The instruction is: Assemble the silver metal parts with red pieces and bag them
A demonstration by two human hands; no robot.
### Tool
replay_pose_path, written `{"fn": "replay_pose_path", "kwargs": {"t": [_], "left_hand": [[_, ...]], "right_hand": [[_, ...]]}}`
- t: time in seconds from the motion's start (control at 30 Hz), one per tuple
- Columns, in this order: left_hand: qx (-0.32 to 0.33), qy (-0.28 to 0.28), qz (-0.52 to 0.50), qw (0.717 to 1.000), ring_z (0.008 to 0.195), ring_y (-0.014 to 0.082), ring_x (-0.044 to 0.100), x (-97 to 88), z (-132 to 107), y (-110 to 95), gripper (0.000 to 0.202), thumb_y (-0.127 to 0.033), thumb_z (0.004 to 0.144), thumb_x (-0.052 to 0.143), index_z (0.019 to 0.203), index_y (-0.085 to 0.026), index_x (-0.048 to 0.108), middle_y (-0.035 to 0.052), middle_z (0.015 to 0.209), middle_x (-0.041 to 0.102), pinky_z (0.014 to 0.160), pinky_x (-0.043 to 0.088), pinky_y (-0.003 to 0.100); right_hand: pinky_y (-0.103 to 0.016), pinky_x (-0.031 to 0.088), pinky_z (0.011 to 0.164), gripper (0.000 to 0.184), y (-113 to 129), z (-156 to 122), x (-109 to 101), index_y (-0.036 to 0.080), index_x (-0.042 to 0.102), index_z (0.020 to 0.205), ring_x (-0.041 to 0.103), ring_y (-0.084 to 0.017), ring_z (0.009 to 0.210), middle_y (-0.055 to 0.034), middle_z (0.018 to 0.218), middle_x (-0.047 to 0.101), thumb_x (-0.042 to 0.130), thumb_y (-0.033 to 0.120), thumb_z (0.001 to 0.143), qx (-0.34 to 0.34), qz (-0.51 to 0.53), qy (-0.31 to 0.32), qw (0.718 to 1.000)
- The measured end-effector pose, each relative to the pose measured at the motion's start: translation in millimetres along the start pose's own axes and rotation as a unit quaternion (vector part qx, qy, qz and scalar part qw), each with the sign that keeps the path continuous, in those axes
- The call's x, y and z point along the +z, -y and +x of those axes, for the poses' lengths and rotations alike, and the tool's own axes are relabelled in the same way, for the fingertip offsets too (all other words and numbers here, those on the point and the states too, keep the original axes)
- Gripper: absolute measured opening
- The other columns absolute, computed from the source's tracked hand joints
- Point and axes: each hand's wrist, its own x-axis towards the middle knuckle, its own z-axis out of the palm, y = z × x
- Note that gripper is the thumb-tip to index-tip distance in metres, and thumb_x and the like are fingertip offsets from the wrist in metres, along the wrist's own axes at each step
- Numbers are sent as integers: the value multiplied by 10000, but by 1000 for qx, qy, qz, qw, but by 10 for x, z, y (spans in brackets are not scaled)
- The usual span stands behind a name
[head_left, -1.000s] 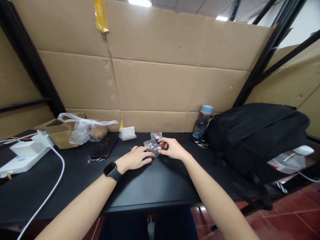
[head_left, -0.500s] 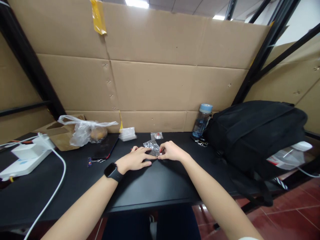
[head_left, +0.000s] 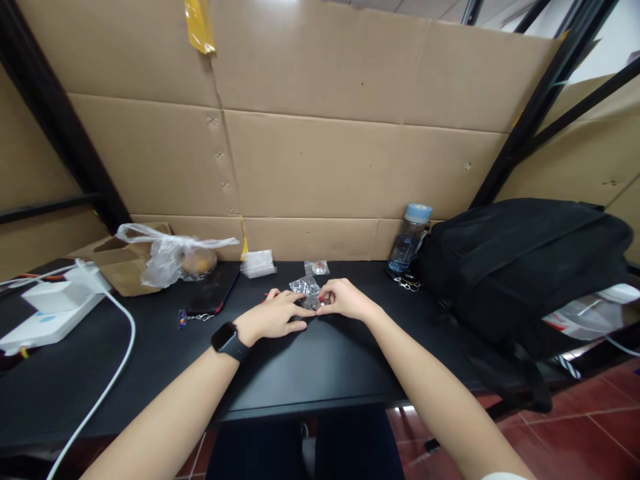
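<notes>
My left hand [head_left: 276,316], with a black watch [head_left: 229,341] on its wrist, lies palm down on the black table with fingers stretched toward the middle. Its fingertips touch the near edge of a small clear plastic bag [head_left: 306,287]. My right hand [head_left: 345,299] is bent in a pinch at the right side of that bag. A small shiny piece with some red shows at its fingertips, too small to name. Something red peeks out behind my left fingers, mostly hidden. Beyond the bag lies another clear packet [head_left: 317,267] holding a round silvery item with a red mark.
At the back stands a stack of clear plastic packs [head_left: 258,264]. Left are a dark tablet-like slab [head_left: 213,293], a plastic bag of round food [head_left: 197,261] and a white power strip [head_left: 55,327]. Right are a water bottle [head_left: 407,240], keys [head_left: 406,284] and a black backpack [head_left: 520,260].
The camera has tilted slightly down and left. My right fingers have shifted a little at the bag, and more red shows by their tips. My left hand stays flat.
</notes>
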Motion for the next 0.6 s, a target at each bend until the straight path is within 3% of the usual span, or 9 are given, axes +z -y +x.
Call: {"fn": "replay_pose_path", "kwargs": {"t": [0.1,0.27,0.37,0.47,0.6], "left_hand": [[0,-1,-5,1000,1317,345,447,9,-3,14,389,-485,943,535,1330,-470,575,66,1493,471,1033,296,483],[4,4,-21,1000,1343,363,417,-5,-1,0,384,-447,930,563,1311,-489,582,44,1524,432,1039,290,519],[8,4,-32,999,1350,364,409,-13,-1,-5,391,-425,926,571,1313,-475,586,41,1542,405,1048,293,531],[6,0,-37,999,1376,364,374,-16,-3,-1,389,-412,923,578,1307,-470,592,40,1559,377,1066,279,562],[-3,-4,-28,1000,1395,357,321,-32,-7,-8,379,-380,916,591,1280,-485,607,15,1571,351,1080,255,601]], "right_hand": [[-219,453,614,324,-24,21,62,165,754,851,631,-139,642,-12,732,691,879,367,631,-1,21,-2,1000],[-220,472,638,204,-20,5,74,175,755,942,654,-132,669,-31,841,719,773,291,775,-7,67,41,997],[-225,442,667,159,22,32,106,189,730,882,633,-133,717,-20,854,704,797,247,749,3,6,-4,1000],[-228,392,662,233,59,86,162,213,682,866,611,-148,805,-11,921,676,840,268,704,28,-83,-70,994],[-241,363,642,230,73,168,241,239,635,894,607,-171,850,-6,963,658,800,320,757,53,-137,-103,984]]}}
